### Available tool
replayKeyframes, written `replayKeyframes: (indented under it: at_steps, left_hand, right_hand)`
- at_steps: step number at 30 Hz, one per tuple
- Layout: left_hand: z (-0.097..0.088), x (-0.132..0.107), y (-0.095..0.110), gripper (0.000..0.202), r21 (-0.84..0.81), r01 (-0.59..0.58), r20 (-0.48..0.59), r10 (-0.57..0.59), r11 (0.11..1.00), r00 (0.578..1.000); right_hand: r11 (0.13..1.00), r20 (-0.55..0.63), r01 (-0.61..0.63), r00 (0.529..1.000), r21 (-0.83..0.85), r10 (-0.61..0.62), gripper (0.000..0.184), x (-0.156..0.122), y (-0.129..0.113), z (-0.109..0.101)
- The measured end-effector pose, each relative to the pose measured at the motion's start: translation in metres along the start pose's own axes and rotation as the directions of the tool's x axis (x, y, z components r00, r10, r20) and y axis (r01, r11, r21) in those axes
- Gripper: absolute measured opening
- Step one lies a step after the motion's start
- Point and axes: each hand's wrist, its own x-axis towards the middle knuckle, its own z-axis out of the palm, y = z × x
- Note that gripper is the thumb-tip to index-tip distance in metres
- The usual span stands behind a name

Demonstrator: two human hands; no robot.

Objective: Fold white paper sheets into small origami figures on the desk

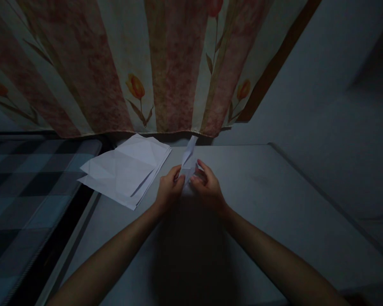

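A small folded white paper (189, 160) with a narrow upright point is held between my two hands over the table. My left hand (170, 187) grips its left side, the thumb pressed against the lower part. On the other side my right hand (209, 185) has fingers and thumb closed around the right edge. The lower end of the folded paper is partly hidden by both thumbs. To the left of my left hand lies a stack of creased white paper sheets (121, 170).
The white table (261, 204) extends to both sides, with my shadow across its front. A checked mattress (35, 191) borders it on the left. Behind hangs a striped tulip curtain (178, 63), and a pale wall (322, 127) stands on the right. The light is dim.
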Motion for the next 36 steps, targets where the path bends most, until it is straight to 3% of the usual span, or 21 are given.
replayKeyframes:
  at_steps: [2, 5, 18, 22, 26, 31, 36]
  left_hand:
    - [0.004, -0.002, -0.002, 0.035, -0.240, 0.040, 0.052, -0.028, 0.970, 0.998]
    - [0.008, -0.003, -0.007, 0.039, -0.364, 0.084, 0.074, -0.062, 0.927, 0.995]
    - [0.006, -0.005, -0.010, 0.034, -0.190, -0.007, 0.024, 0.011, 0.982, 1.000]
    - [0.007, -0.008, -0.013, 0.039, -0.097, -0.055, 0.002, 0.055, 0.994, 0.998]
    - [0.008, -0.009, -0.012, 0.051, 0.095, -0.054, -0.098, 0.064, 0.994, 0.993]
    - [0.007, -0.007, -0.004, 0.037, 0.242, -0.014, -0.200, 0.064, 0.970, 0.978]
    - [0.000, -0.004, 0.000, 0.030, 0.236, 0.034, -0.282, 0.035, 0.971, 0.959]
  right_hand:
    - [0.995, 0.048, -0.059, 0.997, 0.086, 0.055, 0.055, 0.000, 0.001, 0.008]
    - [0.988, 0.056, -0.081, 0.996, 0.129, 0.075, 0.044, -0.001, 0.000, 0.013]
    - [0.951, 0.020, -0.136, 0.991, 0.279, 0.136, 0.034, 0.002, 0.000, 0.015]
    - [0.976, 0.035, -0.112, 0.994, 0.186, 0.107, 0.032, 0.002, 0.004, 0.014]
    - [0.996, -0.031, -0.076, 0.997, -0.051, 0.075, 0.027, 0.002, 0.004, 0.013]
    - [0.948, -0.149, 0.011, 0.987, -0.319, -0.061, 0.024, 0.000, -0.002, 0.014]
    - [0.928, -0.214, 0.054, 0.967, -0.369, -0.142, 0.026, 0.001, -0.007, 0.006]
